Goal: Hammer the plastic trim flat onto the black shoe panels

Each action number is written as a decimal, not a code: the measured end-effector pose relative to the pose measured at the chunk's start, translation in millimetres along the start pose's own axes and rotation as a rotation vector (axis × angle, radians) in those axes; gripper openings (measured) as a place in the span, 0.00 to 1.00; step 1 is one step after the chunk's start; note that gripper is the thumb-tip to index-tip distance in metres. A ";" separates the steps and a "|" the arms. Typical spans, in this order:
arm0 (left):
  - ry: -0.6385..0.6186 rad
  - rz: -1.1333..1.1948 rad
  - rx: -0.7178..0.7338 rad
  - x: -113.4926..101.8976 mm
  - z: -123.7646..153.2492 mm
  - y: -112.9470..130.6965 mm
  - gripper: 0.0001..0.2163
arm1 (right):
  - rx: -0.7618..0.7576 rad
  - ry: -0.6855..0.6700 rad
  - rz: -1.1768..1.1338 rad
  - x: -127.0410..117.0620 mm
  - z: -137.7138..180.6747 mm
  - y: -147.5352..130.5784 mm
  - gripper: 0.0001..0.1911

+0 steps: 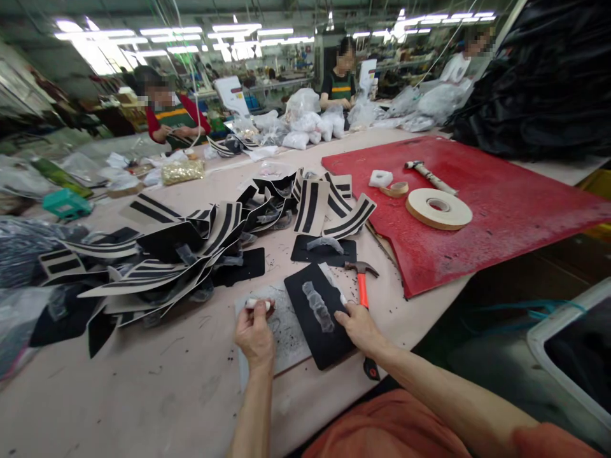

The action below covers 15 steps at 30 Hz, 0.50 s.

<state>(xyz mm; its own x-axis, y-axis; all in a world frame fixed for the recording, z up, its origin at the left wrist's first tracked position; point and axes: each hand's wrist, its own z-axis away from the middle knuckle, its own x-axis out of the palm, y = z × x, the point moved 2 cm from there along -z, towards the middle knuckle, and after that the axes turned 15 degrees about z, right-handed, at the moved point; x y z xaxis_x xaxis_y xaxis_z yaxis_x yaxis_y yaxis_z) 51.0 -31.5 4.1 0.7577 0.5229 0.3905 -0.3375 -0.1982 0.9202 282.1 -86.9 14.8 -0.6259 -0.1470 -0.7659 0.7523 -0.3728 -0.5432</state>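
My left hand (255,332) is closed in a pinch on a small white piece (252,304), held over a pale grey work pad (286,334). My right hand (359,326) lies on the right edge of a black flat piece (312,340) that rests on the pad, fingers curled against it. A clear plastic strip (319,306) lies along the middle of that black piece. A hammer (361,280) with an orange handle lies just right of the black piece, partly under my right hand. A second black piece (329,253) with a clear strip sits behind.
A heap of black and beige striped cut pieces (191,248) covers the table's left and middle. A red board (477,210) at right carries a tape roll (438,208), a smaller roll and a tool. Other people work at the far side among plastic bags. A bin (573,343) stands at right.
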 end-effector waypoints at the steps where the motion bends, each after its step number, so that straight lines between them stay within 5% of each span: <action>1: -0.051 -0.001 -0.004 8.0 -1.9 1.4 0.13 | 0.024 -0.019 0.000 -1.8 1.4 6.2 0.10; 8: -0.408 -0.071 -0.123 71.9 -7.5 -27.5 0.15 | -0.006 0.016 0.365 -11.2 20.1 21.3 0.11; 15: -0.520 -0.108 -0.161 76.6 -2.8 -61.2 0.14 | -0.097 -0.034 0.585 -22.6 28.1 11.4 0.15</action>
<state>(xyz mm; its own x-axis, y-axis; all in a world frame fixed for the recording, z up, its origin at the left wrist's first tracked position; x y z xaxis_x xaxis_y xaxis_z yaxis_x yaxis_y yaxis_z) 128.1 23.0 -22.3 0.9549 0.0474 0.2930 -0.2925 -0.0160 0.9561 299.0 -113.6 35.6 -0.1071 -0.3327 -0.9369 0.9886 -0.1355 -0.0648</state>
